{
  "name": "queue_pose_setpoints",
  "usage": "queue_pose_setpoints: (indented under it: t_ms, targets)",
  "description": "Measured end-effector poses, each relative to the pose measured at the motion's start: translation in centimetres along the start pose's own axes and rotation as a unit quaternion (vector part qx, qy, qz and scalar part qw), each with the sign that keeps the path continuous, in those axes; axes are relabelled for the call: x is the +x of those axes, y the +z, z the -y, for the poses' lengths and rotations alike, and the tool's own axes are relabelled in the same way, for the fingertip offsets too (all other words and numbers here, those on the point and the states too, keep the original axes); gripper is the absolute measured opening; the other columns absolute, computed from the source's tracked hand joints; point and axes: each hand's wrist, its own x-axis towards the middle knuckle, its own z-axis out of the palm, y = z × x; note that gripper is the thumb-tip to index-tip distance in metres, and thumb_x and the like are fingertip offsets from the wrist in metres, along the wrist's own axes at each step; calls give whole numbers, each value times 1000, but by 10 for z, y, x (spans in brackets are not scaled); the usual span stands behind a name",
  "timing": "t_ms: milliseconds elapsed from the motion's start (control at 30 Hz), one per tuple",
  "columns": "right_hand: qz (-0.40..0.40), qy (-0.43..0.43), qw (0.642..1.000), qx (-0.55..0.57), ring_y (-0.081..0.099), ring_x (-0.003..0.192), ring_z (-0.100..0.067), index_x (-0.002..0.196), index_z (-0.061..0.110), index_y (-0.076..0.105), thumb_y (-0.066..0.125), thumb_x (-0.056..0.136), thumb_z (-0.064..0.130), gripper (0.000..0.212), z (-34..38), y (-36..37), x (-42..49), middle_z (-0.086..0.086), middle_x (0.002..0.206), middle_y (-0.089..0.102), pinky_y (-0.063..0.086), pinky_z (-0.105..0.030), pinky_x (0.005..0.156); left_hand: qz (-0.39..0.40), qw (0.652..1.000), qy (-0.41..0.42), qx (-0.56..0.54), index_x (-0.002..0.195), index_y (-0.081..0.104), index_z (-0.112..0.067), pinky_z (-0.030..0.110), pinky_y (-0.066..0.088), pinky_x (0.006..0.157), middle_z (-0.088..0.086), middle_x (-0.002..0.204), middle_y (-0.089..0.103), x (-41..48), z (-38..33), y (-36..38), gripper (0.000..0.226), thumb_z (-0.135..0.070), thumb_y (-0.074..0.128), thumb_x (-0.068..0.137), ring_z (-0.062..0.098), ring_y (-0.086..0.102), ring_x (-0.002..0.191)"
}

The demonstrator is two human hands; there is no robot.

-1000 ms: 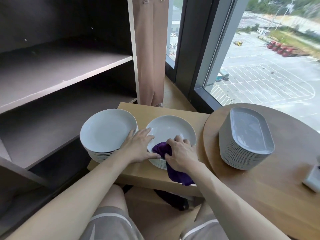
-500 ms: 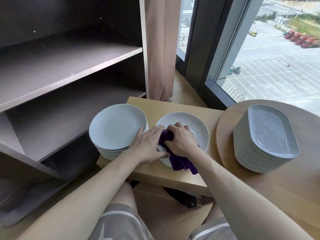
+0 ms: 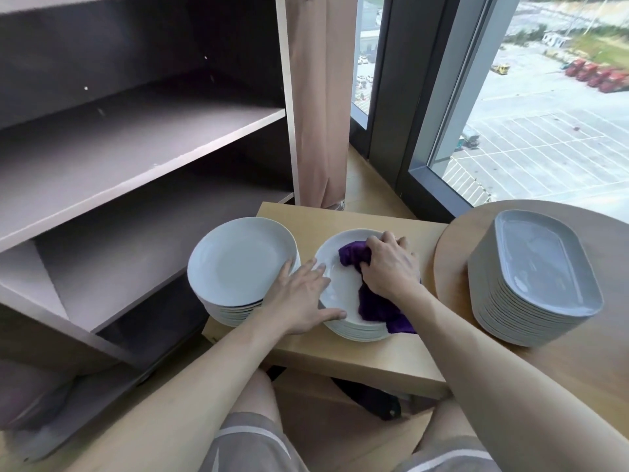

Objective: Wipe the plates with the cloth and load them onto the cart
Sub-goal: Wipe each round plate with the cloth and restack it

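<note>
Two stacks of round white plates stand on a small wooden table. My right hand grips a purple cloth and presses it onto the top plate of the right stack; the cloth's tail hangs over the plate's near rim. My left hand lies flat, fingers straight, on the left rim of that same plate, steadying it. The left stack stands just beside it, untouched. The grey shelved cart stands to the left, its shelves bare.
A tall stack of grey oval platters stands on a round wooden table at the right. A beige curtain and a large window are behind the small table. My knees are under its near edge.
My right hand has slid the cloth from the near left part of the plate toward its far right side. My left hand has stayed on the plate's left rim.
</note>
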Motion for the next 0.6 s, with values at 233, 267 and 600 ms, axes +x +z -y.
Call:
queue_pose_setpoints:
  t_ms: [233,267,600]
  targets:
    - [69,-21,997,-34,44,116,-32,121,29,56,57,94,35,28,-18,-11,-28,0,117,51,38,-44,86,16,1000,-3,10,152,42,-25,51,-6,125,-2,170,17,1,0,-1,88,-84,38,87,13,-1,157]
    - [84,-21,996,-26,44,117,-32,123,31,56,57,93,36,31,-20,-12,-34,1,116,49,37,-44,88,16,1000,-3,13,152,42,-24,52,-6,125,-2,170,17,1,0,-1,88,-84,37,87,13,-1,157]
    - [128,-60,988,57,44,121,-27,128,33,60,52,92,43,38,4,-8,-66,1,126,51,36,-44,97,6,1000,-2,19,151,43,-25,51,-4,124,-2,169,19,1,-2,0,87,-84,36,87,13,1,157]
